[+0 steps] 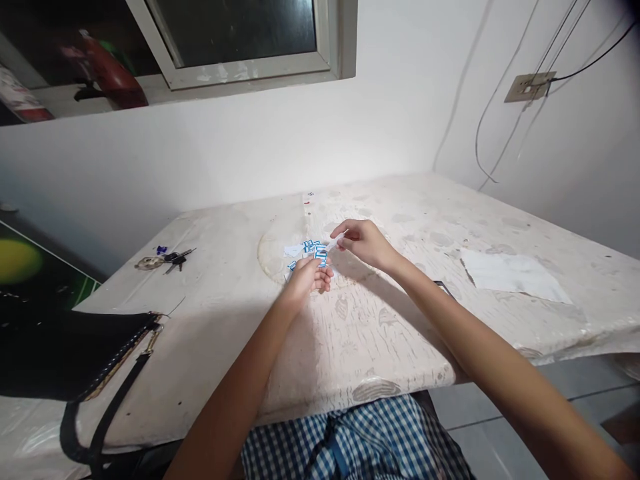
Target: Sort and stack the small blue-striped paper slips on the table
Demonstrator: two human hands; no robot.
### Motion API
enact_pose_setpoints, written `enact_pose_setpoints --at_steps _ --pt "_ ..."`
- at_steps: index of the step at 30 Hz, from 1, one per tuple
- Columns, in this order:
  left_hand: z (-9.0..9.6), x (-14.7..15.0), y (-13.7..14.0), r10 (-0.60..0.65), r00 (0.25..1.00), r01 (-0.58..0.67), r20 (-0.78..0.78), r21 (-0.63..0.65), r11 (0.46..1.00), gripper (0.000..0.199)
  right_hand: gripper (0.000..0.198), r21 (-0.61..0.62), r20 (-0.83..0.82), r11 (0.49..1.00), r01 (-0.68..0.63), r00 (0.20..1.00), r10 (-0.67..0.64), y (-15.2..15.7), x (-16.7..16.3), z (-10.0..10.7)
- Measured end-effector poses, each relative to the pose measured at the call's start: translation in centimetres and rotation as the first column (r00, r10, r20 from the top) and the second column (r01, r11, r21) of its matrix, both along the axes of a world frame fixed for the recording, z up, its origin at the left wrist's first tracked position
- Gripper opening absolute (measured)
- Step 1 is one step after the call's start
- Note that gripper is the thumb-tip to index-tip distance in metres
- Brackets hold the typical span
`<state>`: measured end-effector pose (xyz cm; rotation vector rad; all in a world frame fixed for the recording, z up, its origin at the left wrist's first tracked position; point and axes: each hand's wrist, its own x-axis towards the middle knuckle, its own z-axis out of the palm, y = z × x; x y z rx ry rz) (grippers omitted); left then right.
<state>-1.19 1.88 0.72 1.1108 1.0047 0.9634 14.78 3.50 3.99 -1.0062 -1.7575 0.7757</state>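
My left hand (303,279) is closed over the table, its thumb pressing on a small white label with blue print (321,254). Just right of it, my right hand (366,243) pinches a thin white paper strip (334,243) between thumb and fingers. Several more blue-and-white paper pieces (309,245) lie on the table right behind and beside my left hand. Their printing is too small to read, and my left fingers partly cover some of them.
The table has a pale patterned plastic cover (350,347). Keys (177,259) lie at the left, near a black bag (80,347) with a strap. A white cloth or paper sheet (513,275) rests at the right. Behind are a wall, a window and a socket (530,87) with hanging cables.
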Motion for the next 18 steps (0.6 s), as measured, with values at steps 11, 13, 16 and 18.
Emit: enact_pose_setpoints --at_steps 11,13,16,18 --pt "0.2 0.2 -0.3 -0.107 0.994 0.106 -0.030 -0.037 0.994 0.012 0.016 -0.095 0.026 0.992 -0.079 0.996 0.082 0.1 0.5 0.4" --pt "0.2 0.2 -0.4 -0.133 0.990 0.132 -0.051 -0.020 0.991 0.011 0.013 -0.054 0.022 0.994 -0.096 0.995 0.097 0.2 0.5 -0.1" --pt "0.1 0.2 -0.4 -0.179 0.981 0.180 -0.073 0.007 0.984 0.011 0.022 -0.001 0.028 0.996 -0.094 0.995 0.094 0.6 0.3 -0.9" --pt "0.1 0.3 -0.5 -0.205 0.976 0.207 -0.077 0.015 0.978 0.012 0.017 0.026 0.051 0.996 -0.081 0.996 0.079 0.9 0.2 -1.3"
